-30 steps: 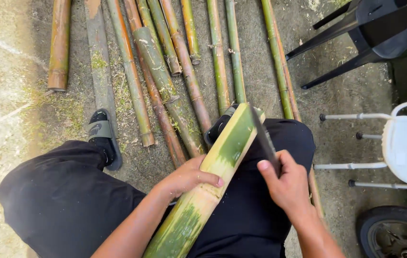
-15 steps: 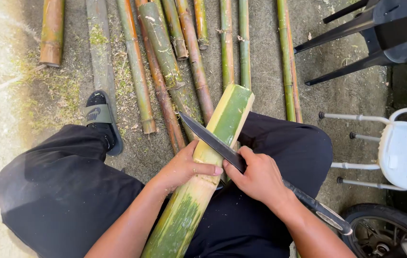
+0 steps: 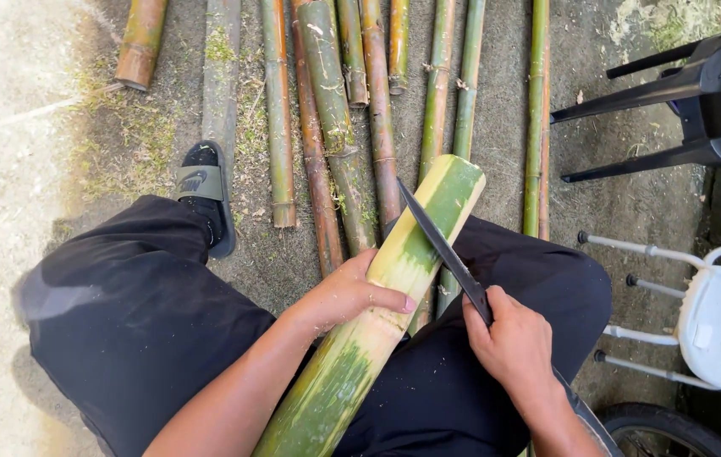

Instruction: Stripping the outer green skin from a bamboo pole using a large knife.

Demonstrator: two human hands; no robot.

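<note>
A thick green and pale bamboo pole [image 3: 352,355] lies slanted across my lap, its far end up at the right. My left hand [image 3: 348,294] clasps its middle from the left side. My right hand [image 3: 509,343] grips the handle of a long dark knife [image 3: 441,245]. The blade rests flat along the right edge of the pole's upper part, tip pointing away from me.
Several thinner bamboo poles [image 3: 331,110] lie side by side on the dirt ahead. My sandalled foot [image 3: 204,190] is at the left. A black chair [image 3: 699,93] stands upper right, a tipped white chair [image 3: 716,322] and a tyre [image 3: 674,427] at the right.
The knife has swung from lying crosswise over the pole to lying along its right edge, and my right hand has drawn back toward me. My left hand still holds the pole.
</note>
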